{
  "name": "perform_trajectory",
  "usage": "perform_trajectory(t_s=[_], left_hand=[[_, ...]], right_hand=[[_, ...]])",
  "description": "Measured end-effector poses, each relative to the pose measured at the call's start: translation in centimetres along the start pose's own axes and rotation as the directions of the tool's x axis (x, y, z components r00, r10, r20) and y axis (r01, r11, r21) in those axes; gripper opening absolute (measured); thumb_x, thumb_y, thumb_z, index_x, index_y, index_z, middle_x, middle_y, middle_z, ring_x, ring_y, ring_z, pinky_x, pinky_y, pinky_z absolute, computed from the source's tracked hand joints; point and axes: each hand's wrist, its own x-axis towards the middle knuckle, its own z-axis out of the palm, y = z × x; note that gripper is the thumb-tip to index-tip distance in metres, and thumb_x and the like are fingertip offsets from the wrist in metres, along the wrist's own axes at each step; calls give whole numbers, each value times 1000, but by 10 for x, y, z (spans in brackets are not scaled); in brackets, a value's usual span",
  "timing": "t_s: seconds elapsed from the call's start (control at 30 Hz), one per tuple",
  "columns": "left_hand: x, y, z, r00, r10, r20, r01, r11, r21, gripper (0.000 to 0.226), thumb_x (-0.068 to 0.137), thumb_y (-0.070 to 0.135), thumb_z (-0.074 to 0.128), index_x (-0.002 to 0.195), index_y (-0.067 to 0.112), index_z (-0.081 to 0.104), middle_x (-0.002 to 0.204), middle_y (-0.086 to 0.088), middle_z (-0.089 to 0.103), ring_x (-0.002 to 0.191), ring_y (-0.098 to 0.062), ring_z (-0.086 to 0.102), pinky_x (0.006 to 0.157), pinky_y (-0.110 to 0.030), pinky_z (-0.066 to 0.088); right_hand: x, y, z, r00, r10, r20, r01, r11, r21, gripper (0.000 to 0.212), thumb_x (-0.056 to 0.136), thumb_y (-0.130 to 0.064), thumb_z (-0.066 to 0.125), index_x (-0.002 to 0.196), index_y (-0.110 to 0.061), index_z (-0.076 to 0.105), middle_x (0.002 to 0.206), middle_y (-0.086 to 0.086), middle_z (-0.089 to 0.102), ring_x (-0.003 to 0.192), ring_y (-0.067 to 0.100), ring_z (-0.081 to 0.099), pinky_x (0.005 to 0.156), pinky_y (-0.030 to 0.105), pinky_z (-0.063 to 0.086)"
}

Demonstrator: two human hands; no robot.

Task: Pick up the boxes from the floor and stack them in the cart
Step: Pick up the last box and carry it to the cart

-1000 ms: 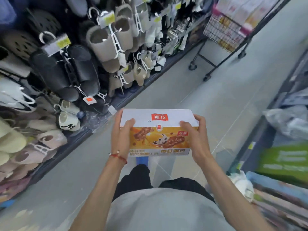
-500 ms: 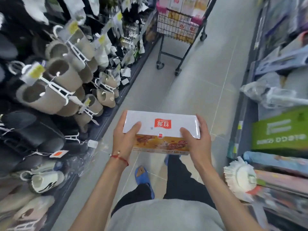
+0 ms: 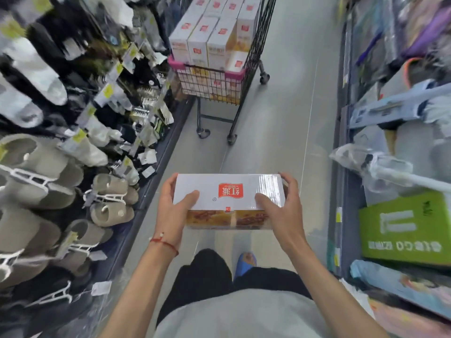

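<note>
I hold a white box (image 3: 229,193) with a red logo on top and an orange printed side, level at waist height in mid-aisle. My left hand (image 3: 172,211) grips its left end, thumb on top. My right hand (image 3: 284,208) grips its right end the same way. Straight ahead stands the black wire cart (image 3: 217,86) with a pink rim, holding several matching white boxes (image 3: 212,32) stacked upright above the rim.
Slippers and socks on hangers (image 3: 61,154) fill the left shelving. Shelves on the right hold a green carton (image 3: 405,225) and wrapped mops (image 3: 373,167). Grey aisle floor (image 3: 280,132) runs between me and the cart. My blue-slippered foot (image 3: 245,262) shows below the box.
The view has swung from the left shelving toward the cart, which now sits closer and centred ahead. The box stays gripped in both hands.
</note>
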Motion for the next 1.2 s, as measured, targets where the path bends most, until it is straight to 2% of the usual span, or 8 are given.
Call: perform_trajectory(t_s=[0.17,0.3,0.53,0.67,0.83,0.93,1.07,1.2], left_hand=[[75,30,55,1000,6,5,-6,1000,-10,58,91,7,66,141,30,45,136,3,57,124,-18,57,104,-40,49],[146,56,88,1000,16,-9,-16,1000,-25,58,91,6,65,140,31,46,133,3,58,121,-20,59,103,-44,50],[274,114,138,1000,17,-9,-18,998,-52,51,92,6,64,131,37,51,127,11,61,118,-16,61,103,-47,49],[334,143,170,998,56,-19,-56,998,-31,50,90,7,66,131,34,51,124,12,62,118,-17,61,99,-41,51],[388,166,216,991,82,-105,-86,996,-37,51,88,9,67,133,28,50,120,16,62,116,-14,61,88,-29,51],[416,173,251,980,53,-190,-63,997,-45,55,82,18,67,133,31,50,122,19,62,117,-13,61,93,-35,52],[443,185,309,945,41,-323,-64,996,-61,54,85,12,69,134,27,50,125,18,60,119,-12,59,104,-42,49],[459,202,362,897,-6,-443,-40,995,-95,55,81,18,70,131,30,51,125,10,62,117,-19,62,98,-44,53]], right_hand=[[93,-30,-7,1000,4,14,-4,1000,-22,59,94,-18,73,139,-34,39,129,-11,55,114,9,59,70,15,57],[174,-51,2,1000,8,7,-8,999,-39,61,92,-18,75,139,-34,40,128,-12,58,115,7,60,74,17,55],[304,-107,28,1000,-3,-3,3,999,-37,63,94,-21,75,139,-42,37,123,-28,52,116,9,59,82,26,59],[374,-134,33,1000,-7,5,7,1000,-16,66,94,-18,75,141,-40,35,121,-29,50,111,6,59,69,11,55],[458,-155,26,997,-29,72,29,1000,9,67,92,-12,75,140,-37,37,124,-20,55,115,6,59,72,13,54],[516,-164,15,988,-29,150,28,1000,8,67,91,-12,76,141,-35,38,126,-17,57,118,9,59,76,17,55],[593,-185,-11,957,-25,288,33,999,-25,70,92,-14,76,144,-34,35,129,-17,55,120,5,57,78,16,58],[651,-209,-36,916,-12,400,59,993,-104,75,90,-16,79,145,-35,32,136,-12,51,119,-1,53,78,12,57]])
